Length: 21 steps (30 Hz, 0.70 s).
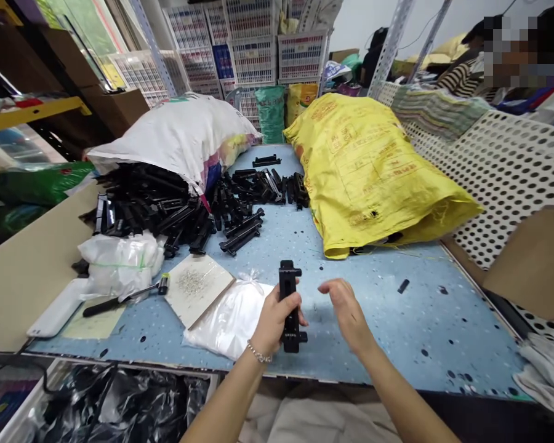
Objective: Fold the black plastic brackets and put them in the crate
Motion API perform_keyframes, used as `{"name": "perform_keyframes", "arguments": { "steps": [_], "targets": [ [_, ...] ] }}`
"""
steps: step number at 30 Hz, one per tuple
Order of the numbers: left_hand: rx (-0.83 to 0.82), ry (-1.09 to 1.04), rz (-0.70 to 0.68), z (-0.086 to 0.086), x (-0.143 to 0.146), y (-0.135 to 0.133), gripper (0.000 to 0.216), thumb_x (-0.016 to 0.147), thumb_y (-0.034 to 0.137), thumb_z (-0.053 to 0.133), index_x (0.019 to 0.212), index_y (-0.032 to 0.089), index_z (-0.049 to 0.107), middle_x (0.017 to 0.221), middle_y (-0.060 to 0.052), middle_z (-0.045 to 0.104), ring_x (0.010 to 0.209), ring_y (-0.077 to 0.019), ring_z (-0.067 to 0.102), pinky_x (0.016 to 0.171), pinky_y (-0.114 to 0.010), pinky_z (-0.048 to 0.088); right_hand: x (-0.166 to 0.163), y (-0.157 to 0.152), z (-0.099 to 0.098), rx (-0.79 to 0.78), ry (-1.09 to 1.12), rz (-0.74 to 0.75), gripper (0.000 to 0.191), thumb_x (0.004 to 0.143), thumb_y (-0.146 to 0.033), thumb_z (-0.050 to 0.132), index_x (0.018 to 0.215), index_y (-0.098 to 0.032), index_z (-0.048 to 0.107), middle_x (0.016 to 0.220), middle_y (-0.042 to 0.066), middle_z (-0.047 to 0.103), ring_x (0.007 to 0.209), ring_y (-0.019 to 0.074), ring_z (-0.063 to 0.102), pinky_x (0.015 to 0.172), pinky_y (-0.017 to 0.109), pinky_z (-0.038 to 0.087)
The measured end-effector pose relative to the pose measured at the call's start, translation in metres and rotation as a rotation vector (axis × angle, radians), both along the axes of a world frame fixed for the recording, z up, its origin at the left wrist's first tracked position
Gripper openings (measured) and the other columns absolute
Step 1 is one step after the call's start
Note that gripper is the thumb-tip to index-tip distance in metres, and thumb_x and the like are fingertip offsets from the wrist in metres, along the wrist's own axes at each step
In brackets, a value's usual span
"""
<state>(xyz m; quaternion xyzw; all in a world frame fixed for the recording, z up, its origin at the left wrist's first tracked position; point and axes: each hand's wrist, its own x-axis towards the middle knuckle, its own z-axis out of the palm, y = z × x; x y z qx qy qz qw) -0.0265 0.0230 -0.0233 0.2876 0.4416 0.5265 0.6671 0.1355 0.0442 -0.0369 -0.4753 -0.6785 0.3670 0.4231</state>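
Observation:
My left hand (pixel 277 314) is closed around a long black plastic part (pixel 289 307) with short pegs sticking out on its right side. The part stands nearly upright in view, over the table's front edge. My right hand (pixel 348 311) is a little to its right, apart from it, with bent fingers pointing left and nothing visible in them. A heap of similar black parts (pixel 152 200) spills from a white woven sack (pixel 180 135). Close by on the left lie a clear plastic bag (pixel 233 314) and a square board (pixel 200 289) bearing tiny pale pieces.
A yellow woven sack (pixel 364 172) lies at the back right of the blue table (pixel 388 344). On the left are a black-handled hammer (pixel 124 299), a bundle of clear bags (pixel 122 261) and a white tray (pixel 55 307). A perforated white panel (pixel 526 166) borders the right. Another person sits beyond.

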Motion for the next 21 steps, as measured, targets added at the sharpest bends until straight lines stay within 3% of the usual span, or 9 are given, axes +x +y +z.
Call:
{"name": "perform_keyframes", "arguments": {
  "steps": [3, 7, 9, 11, 13, 16, 18, 21],
  "targets": [
    [0.001, 0.091, -0.139, 0.011, 0.004, -0.013, 0.052, 0.074, 0.045, 0.071, 0.114, 0.017, 0.053, 0.067, 0.005, 0.054, 0.048, -0.0107, 0.057, 0.051, -0.024, 0.049, -0.008, 0.02, 0.02, -0.058, 0.038, 0.045, 0.037, 0.093, -0.053, 0.04, 0.08, -0.023, 0.056, 0.085, 0.003, 0.055, 0.091, 0.0214, 0.048, 0.092, 0.04, 0.037],
    [0.03, 0.232, -0.074, 0.015, 0.007, -0.014, 0.048, 0.069, 0.041, 0.075, 0.108, 0.017, 0.057, 0.07, 0.005, 0.055, 0.052, -0.0095, 0.057, 0.051, -0.022, 0.047, -0.022, 0.029, 0.022, -0.34, 0.206, 0.147, 0.042, 0.093, -0.056, 0.033, 0.073, -0.021, 0.048, 0.075, 0.001, 0.051, 0.077, 0.0182, 0.05, 0.077, 0.035, 0.044],
    [0.01, 0.189, -0.008, 0.015, 0.002, -0.01, 0.049, 0.071, 0.044, 0.073, 0.109, 0.017, 0.057, 0.07, 0.004, 0.056, 0.053, -0.0098, 0.057, 0.052, -0.022, 0.047, -0.022, 0.018, 0.017, -0.336, 0.17, 0.221, 0.046, 0.095, -0.055, 0.025, 0.076, -0.021, 0.049, 0.076, 0.002, 0.053, 0.077, 0.0181, 0.051, 0.075, 0.035, 0.045],
    [-0.03, 0.112, 0.068, 0.015, -0.005, -0.006, 0.05, 0.073, 0.047, 0.071, 0.11, 0.016, 0.057, 0.068, 0.004, 0.057, 0.054, -0.0096, 0.056, 0.054, -0.022, 0.047, -0.018, -0.001, 0.01, -0.17, 0.023, 0.282, 0.046, 0.096, -0.055, 0.025, 0.081, -0.022, 0.053, 0.082, 0.003, 0.056, 0.083, 0.0194, 0.051, 0.082, 0.038, 0.042],
    [-0.073, 0.036, 0.101, 0.015, -0.009, -0.003, 0.053, 0.073, 0.048, 0.071, 0.112, 0.015, 0.057, 0.069, 0.003, 0.058, 0.056, -0.0085, 0.055, 0.056, -0.02, 0.045, -0.014, -0.019, 0.001, 0.133, -0.181, 0.294, 0.039, 0.094, -0.055, 0.035, 0.091, -0.023, 0.056, 0.091, 0.005, 0.059, 0.091, 0.0217, 0.049, 0.089, 0.043, 0.038],
    [-0.148, -0.071, 0.029, 0.013, -0.008, -0.004, 0.057, 0.073, 0.052, 0.07, 0.111, 0.013, 0.057, 0.071, 0.0, 0.059, 0.054, -0.0075, 0.052, 0.052, -0.019, 0.042, -0.012, -0.038, -0.012, 0.522, -0.355, 0.26, 0.027, 0.093, -0.047, 0.045, 0.096, -0.024, 0.058, 0.094, 0.006, 0.061, 0.093, 0.023, 0.047, 0.096, 0.047, 0.032],
    [-0.173, -0.066, 0.009, 0.009, -0.005, -0.004, 0.058, 0.071, 0.053, 0.071, 0.11, 0.013, 0.055, 0.071, 0.0, 0.059, 0.054, -0.0084, 0.053, 0.051, -0.02, 0.042, -0.009, -0.04, -0.015, 0.619, -0.382, 0.286, 0.024, 0.095, -0.041, 0.042, 0.094, -0.024, 0.059, 0.09, 0.006, 0.061, 0.09, 0.0224, 0.047, 0.094, 0.047, 0.033],
    [-0.114, 0.088, 0.146, -0.005, -0.004, -0.002, 0.06, 0.069, 0.044, 0.075, 0.116, 0.019, 0.049, 0.084, -0.002, 0.062, 0.069, -0.0138, 0.062, 0.063, -0.025, 0.05, -0.002, -0.023, -0.002, 0.539, -0.421, 0.414, 0.026, 0.097, -0.04, 0.04, 0.092, -0.023, 0.059, 0.09, 0.005, 0.062, 0.089, 0.0219, 0.048, 0.089, 0.044, 0.035]
  ]
}}
